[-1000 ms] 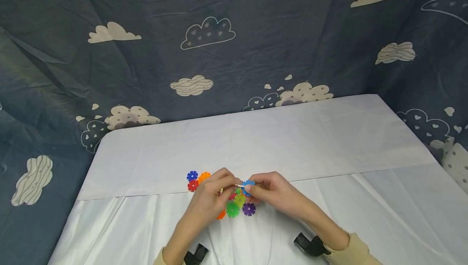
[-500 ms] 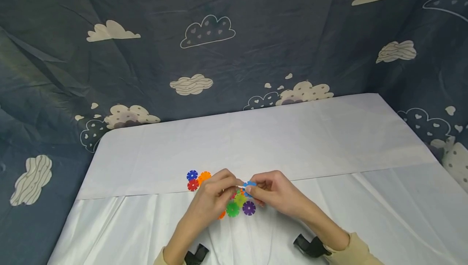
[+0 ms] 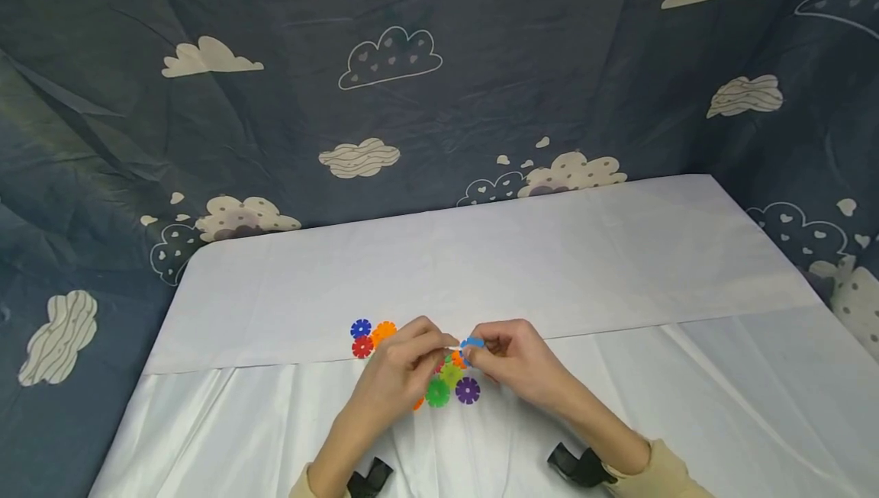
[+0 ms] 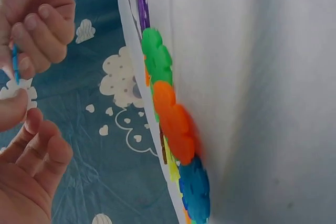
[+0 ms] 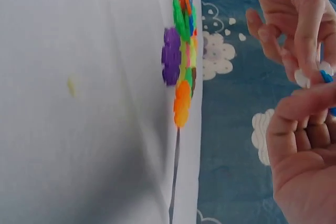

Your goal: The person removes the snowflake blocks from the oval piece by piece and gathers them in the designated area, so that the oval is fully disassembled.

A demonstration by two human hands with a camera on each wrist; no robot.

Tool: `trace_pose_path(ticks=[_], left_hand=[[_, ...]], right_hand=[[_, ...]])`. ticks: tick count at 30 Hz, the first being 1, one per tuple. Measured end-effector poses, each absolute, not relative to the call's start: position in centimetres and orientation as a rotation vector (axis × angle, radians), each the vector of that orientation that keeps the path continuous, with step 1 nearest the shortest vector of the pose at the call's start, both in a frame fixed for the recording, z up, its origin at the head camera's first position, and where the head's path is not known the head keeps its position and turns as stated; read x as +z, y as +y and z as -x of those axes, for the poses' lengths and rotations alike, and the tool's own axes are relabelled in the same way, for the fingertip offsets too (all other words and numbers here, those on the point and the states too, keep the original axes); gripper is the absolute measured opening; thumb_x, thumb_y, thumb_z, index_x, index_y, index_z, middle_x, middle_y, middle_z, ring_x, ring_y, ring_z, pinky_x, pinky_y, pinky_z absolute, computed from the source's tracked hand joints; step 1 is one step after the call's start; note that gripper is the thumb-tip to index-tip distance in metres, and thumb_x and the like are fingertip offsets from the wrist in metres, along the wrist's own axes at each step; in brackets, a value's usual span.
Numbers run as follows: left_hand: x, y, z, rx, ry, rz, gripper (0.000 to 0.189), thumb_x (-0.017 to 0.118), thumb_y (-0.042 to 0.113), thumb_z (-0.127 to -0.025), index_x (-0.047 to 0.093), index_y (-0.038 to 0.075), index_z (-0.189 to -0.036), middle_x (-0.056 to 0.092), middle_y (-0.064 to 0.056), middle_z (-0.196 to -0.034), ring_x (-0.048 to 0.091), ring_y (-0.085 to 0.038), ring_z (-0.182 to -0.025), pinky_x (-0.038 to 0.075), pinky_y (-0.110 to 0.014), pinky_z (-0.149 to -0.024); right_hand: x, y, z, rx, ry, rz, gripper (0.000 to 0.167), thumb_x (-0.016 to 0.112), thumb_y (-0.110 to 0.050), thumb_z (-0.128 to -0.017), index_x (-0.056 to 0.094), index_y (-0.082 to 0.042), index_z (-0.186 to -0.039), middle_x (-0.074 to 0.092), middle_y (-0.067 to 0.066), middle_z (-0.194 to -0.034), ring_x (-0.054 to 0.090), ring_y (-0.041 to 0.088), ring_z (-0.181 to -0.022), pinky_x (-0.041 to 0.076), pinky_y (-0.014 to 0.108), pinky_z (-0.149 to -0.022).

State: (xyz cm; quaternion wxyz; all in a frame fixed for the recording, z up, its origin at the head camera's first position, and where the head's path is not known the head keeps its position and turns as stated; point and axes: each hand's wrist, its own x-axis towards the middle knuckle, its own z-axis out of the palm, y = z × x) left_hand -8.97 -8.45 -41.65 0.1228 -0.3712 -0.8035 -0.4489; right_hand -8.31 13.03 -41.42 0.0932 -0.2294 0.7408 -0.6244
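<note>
My left hand [image 3: 398, 364] pinches a white notched disc, a snowflake-style building piece [image 5: 302, 78], between thumb and fingers. Facing it, my right hand [image 3: 518, 357] pinches a blue notched disc [image 3: 471, 343]. The two discs meet edge to edge at an angle, held above the table; fingers hide how deep their slots engage. Below the hands lie loose discs, among them a green disc [image 3: 437, 392], a purple disc [image 3: 468, 390] and a yellow-green disc [image 3: 450, 374]. The left hand covers part of this pile.
Left of the hands, a blue disc [image 3: 360, 329], a red disc [image 3: 362, 347] and an orange disc [image 3: 384, 332] lie on the white-covered table [image 3: 618, 269]. A dark cloud-patterned cloth [image 3: 549, 63] hangs behind. Black straps [image 3: 580, 466] sit at the wrists.
My right hand has shifted very slightly right and tilted the blue disc, which shows less of its face. The left hand stays nearly in place with the white disc.
</note>
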Motion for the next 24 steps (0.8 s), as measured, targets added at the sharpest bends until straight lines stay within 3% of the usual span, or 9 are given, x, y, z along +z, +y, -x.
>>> trace_pose_path(ticks=[7, 14, 18, 24], left_hand=[[-41.1, -8.9, 8.8, -1.392, -2.581, 0.847, 0.010, 0.065, 0.008, -0.096, 0.070, 0.014, -0.102, 0.052, 0.015, -0.083, 0.048, -0.006, -0.066, 0.045, -0.022, -0.057], [-40.8, -9.1, 9.0, -1.371, -2.705, 0.749, 0.012, 0.058, 0.015, -0.101, 0.068, 0.019, -0.105, 0.061, 0.006, -0.095, 0.054, -0.006, -0.080, 0.050, -0.025, -0.072], [-40.9, -9.2, 9.1, -1.283, -2.741, 0.745, 0.010, 0.062, 0.016, -0.098, 0.071, 0.015, -0.104, 0.058, 0.008, -0.101, 0.055, -0.006, -0.086, 0.052, -0.027, -0.078], [-40.8, -9.2, 9.1, -1.278, -2.766, 0.775, 0.011, 0.067, 0.012, -0.095, 0.075, 0.011, -0.102, 0.057, 0.013, -0.094, 0.055, -0.007, -0.081, 0.051, -0.024, -0.072]], right_hand=[[-41.2, 13.6, 8.7, -1.759, 2.257, 0.633, 0.018, 0.061, -0.015, -0.098, 0.064, -0.007, -0.083, 0.050, -0.001, -0.061, 0.045, 0.012, -0.056, 0.036, 0.024, -0.052], [-41.0, 14.3, 9.4, -1.772, 2.269, 0.651, 0.018, 0.056, -0.021, -0.102, 0.066, -0.008, -0.094, 0.057, 0.007, -0.074, 0.054, 0.026, -0.068, 0.048, 0.032, -0.063], [-41.0, 14.5, 9.5, -1.772, 2.347, 0.613, 0.016, 0.055, -0.020, -0.103, 0.067, -0.011, -0.099, 0.059, 0.016, -0.085, 0.055, 0.035, -0.076, 0.050, 0.034, -0.066], [-41.1, 14.8, 9.6, -1.759, 2.443, 0.577, 0.016, 0.059, -0.021, -0.101, 0.071, -0.012, -0.104, 0.060, 0.012, -0.089, 0.055, 0.027, -0.075, 0.047, 0.027, -0.063]])
